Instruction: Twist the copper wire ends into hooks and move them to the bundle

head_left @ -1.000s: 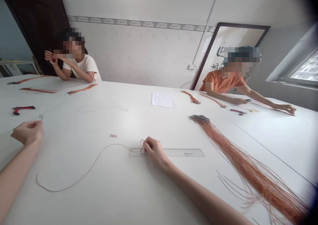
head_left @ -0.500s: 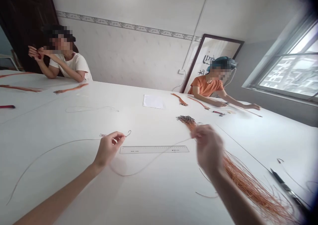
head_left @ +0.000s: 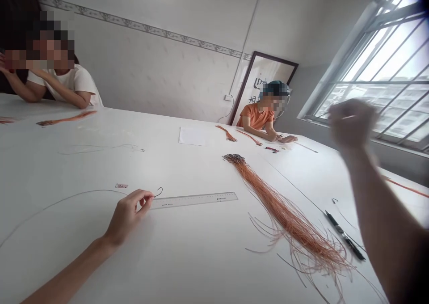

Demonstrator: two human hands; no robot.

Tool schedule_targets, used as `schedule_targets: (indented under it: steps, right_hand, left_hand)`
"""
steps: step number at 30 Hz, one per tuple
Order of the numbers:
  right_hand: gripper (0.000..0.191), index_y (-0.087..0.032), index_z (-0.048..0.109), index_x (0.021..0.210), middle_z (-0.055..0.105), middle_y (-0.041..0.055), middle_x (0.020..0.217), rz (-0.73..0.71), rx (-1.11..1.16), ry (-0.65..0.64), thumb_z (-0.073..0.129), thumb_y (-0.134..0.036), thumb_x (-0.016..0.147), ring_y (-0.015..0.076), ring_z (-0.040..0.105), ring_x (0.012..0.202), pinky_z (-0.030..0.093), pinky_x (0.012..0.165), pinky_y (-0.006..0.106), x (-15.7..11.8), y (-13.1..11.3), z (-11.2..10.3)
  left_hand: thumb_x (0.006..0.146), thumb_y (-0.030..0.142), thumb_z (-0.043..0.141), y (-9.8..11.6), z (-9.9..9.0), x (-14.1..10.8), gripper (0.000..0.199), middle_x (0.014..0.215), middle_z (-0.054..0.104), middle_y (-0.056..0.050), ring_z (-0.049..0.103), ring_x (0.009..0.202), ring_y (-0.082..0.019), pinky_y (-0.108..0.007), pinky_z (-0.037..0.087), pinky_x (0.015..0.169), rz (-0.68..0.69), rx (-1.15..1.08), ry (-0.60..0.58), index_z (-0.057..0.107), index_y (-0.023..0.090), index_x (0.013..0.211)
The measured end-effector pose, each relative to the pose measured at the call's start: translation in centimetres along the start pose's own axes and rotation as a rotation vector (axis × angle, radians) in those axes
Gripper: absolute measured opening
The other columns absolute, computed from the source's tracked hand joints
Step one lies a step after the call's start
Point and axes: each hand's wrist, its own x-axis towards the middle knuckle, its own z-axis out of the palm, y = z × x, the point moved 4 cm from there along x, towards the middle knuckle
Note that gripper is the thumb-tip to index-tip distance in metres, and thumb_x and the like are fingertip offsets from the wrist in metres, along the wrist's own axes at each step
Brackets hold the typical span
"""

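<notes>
Between thumb and fingertips, my left hand (head_left: 129,212) pinches a fish hook (head_left: 160,191) by its shank, the bend sticking out to the right. A pale fishing line (head_left: 72,194) curves away over the table to the left of that hand. My right hand (head_left: 353,121) is lifted high at the right in front of the window, closed like a fist and blurred. Its grip on the line shows half a second ago; now the strand between my hands is too thin or blurred to see. Below my left fingers lies a clear ruler (head_left: 197,200).
A bundle of orange lines with hooks (head_left: 278,201) lies right of centre. Beside it are a black pen (head_left: 345,235) and a loose hook (head_left: 334,201). White paper (head_left: 192,136) and smaller bundles (head_left: 227,133) lie farther back. Two people (head_left: 67,82) (head_left: 257,116) sit across the white table (head_left: 161,259).
My right hand has swung up and right, away from the bundle. The loop of line between my hands no longer shows. My left hand keeps the hook. The view has turned right.
</notes>
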Motion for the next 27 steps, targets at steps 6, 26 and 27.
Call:
schedule_targets:
  steps: [6,26,27]
  right_hand:
    - [0.024,-0.02,0.048,0.05,0.053,0.0025,0.053,0.116,-0.538,-0.283,0.05,-0.025,0.074,0.0147,0.05,0.058,0.033,0.058,0.03,-5.1,8.2,11.7]
    - [0.017,-0.016,0.06,0.063,0.065,0.011,0.079,0.169,-0.761,-0.553,0.048,-0.017,0.076,0.0209,0.057,0.073,0.03,0.06,0.028,-7.7,14.5,20.9]
    - [0.016,-0.016,0.06,0.063,0.065,0.0116,0.078,0.181,-0.759,-0.546,0.048,-0.016,0.074,0.0215,0.057,0.073,0.03,0.059,0.028,-7.7,14.6,21.0]
  left_hand:
    - [0.084,0.034,0.044,0.0,0.3,-0.2,0.023,0.067,0.061,0.001,0.05,0.056,-0.011,-0.021,0.04,0.052,0.059,0.039,0.004,0.057,0.021,0.071]
    - [0.08,0.039,0.05,-1.8,0.5,0.5,0.022,0.063,0.059,0.002,0.049,0.053,-0.011,-0.019,0.039,0.045,-0.18,-0.085,-0.075,0.058,0.022,0.068]
    - [0.08,0.039,0.05,-1.8,0.5,0.5,0.022,0.063,0.059,0.002,0.049,0.053,-0.011,-0.019,0.039,0.046,-0.181,-0.087,-0.077,0.058,0.022,0.068]
